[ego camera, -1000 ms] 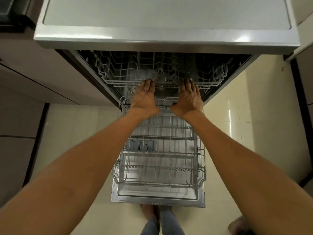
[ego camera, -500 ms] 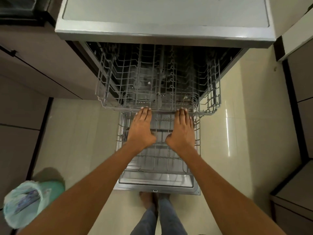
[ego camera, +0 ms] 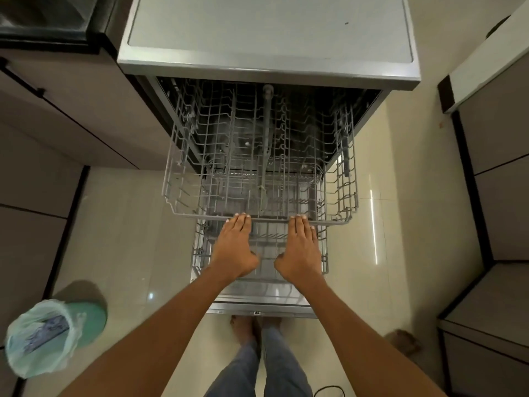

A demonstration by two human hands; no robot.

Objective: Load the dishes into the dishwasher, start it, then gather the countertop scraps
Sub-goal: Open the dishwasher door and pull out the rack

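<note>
The dishwasher (ego camera: 269, 61) stands open with its door (ego camera: 263, 306) folded down flat toward me. An empty grey wire upper rack (ego camera: 340, 196) is drawn out over the empty lower rack (ego camera: 200, 253), which sits on the door. My left hand (ego camera: 234, 250) and my right hand (ego camera: 300, 250) lie palm down side by side, fingers straight, with the fingertips on the upper rack's front rail. No dishes are in view.
A green bin (ego camera: 43, 336) lined with a plastic bag stands on the tiled floor at the lower left. Grey cabinets (ego camera: 71, 116) flank the dishwasher on the left, and more cabinets (ego camera: 492, 196) on the right. My feet are just behind the door's edge.
The upper rack has slid out of the dishwasher toward me, and both hands came back with its front rail. The view has pulled back, bringing the bin into sight.
</note>
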